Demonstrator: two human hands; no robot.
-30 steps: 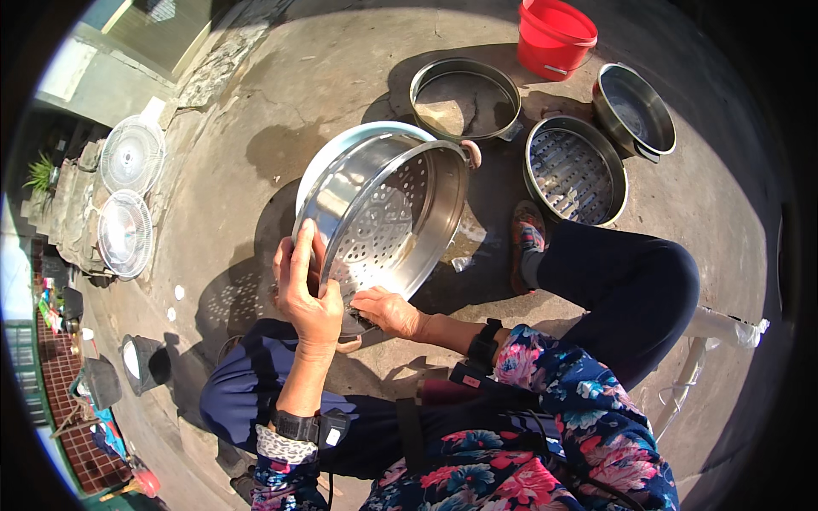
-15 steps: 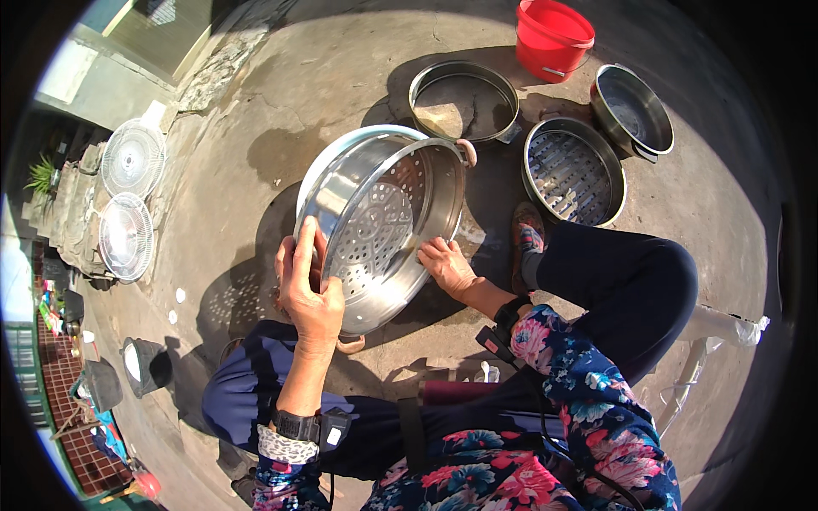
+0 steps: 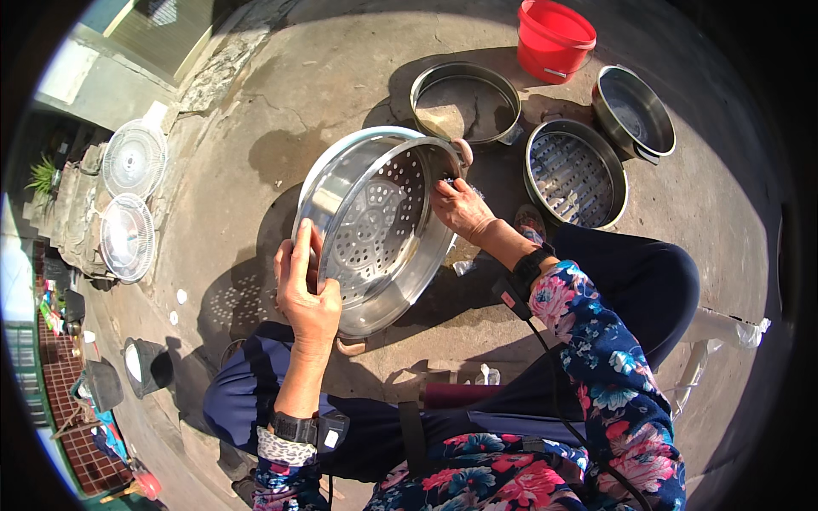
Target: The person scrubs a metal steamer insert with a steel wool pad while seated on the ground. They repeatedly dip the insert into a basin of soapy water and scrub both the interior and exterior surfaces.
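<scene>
I hold a large steel steamer tray (image 3: 375, 226) with a perforated bottom, tilted on its side over the concrete ground. My left hand (image 3: 305, 294) grips its near rim, thumb over the edge. My right hand (image 3: 458, 207) is inside the far rim near the handle, fingers closed on something small and dark that I cannot identify.
Behind the tray lie a steel ring-shaped pan (image 3: 466, 100), a second perforated steamer tray (image 3: 575, 173), a steel pot (image 3: 635, 112) and a red bucket (image 3: 554, 38). Two round lids (image 3: 132, 200) lean at the left edge. My knees flank the tray.
My right hand moved from the tray's lower rim up along the right side to the far rim near the handle. The tray tipped a little more toward me.
</scene>
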